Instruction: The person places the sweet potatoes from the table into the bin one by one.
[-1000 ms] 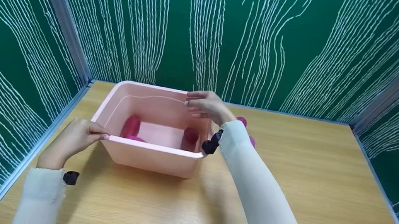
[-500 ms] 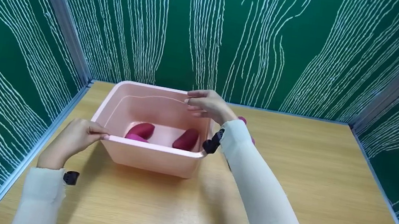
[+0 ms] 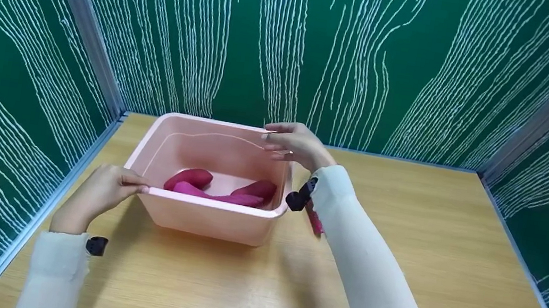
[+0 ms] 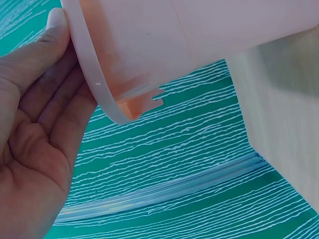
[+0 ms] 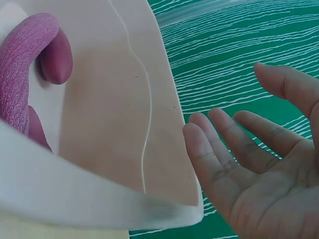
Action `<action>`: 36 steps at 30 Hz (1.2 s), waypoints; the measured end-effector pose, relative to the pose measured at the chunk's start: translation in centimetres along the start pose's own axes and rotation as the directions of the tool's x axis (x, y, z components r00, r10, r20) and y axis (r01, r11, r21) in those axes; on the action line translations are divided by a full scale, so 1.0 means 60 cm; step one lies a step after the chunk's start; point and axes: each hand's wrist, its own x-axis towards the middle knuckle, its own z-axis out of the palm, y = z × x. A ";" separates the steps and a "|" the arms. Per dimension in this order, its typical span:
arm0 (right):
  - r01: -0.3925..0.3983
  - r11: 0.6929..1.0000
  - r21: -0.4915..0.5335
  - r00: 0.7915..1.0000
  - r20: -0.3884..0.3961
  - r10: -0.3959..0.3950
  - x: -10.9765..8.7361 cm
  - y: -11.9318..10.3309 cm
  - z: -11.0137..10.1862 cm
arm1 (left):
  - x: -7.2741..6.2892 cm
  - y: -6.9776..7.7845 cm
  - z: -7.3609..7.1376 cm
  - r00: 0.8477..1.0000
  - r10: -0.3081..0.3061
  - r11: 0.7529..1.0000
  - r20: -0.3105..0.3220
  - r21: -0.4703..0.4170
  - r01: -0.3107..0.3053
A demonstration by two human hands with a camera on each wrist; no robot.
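A pink plastic bin (image 3: 212,215) stands on the table. My left hand (image 3: 99,194) pinches its rim at the front left corner, thumb on one side and fingers on the other in the left wrist view. Inside lie two smooth dark-red oblong pieces, the left one (image 3: 190,179) and the right one (image 3: 258,190). A long, curved magenta piece (image 5: 19,69) with a wrinkled skin lies in front of them. By the bin's back right corner, my right hand (image 3: 300,146) has its fingers loosely extended and holds nothing; its fingertips are close to the rim.
Another magenta piece (image 3: 316,221) shows beside the bin's right wall, partly hidden by my right forearm. Green walls (image 3: 342,56) with white wavy lines enclose the wooden table (image 3: 427,250) at the back and sides.
Inside the bin the dark-red pieces have shifted and the magenta piece now shows along its length. Right of the bin, the magenta bits beyond my forearm are gone from sight; one shows nearer the front.
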 end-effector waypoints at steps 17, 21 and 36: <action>-0.028 0.999 0.029 0.999 -0.046 0.029 -0.018 0.002 -0.036 | 0.000 -0.001 0.002 0.999 0.036 0.999 -0.013 0.023 -0.036; -0.027 0.999 0.028 0.999 -0.041 0.028 -0.024 0.002 -0.046 | -0.001 -0.001 0.000 1.000 0.013 1.000 0.002 0.008 -0.013; -0.034 0.999 0.025 0.997 -0.064 0.035 -0.044 0.020 -0.089 | 0.000 0.000 -0.001 1.000 -0.017 1.000 0.024 -0.022 0.017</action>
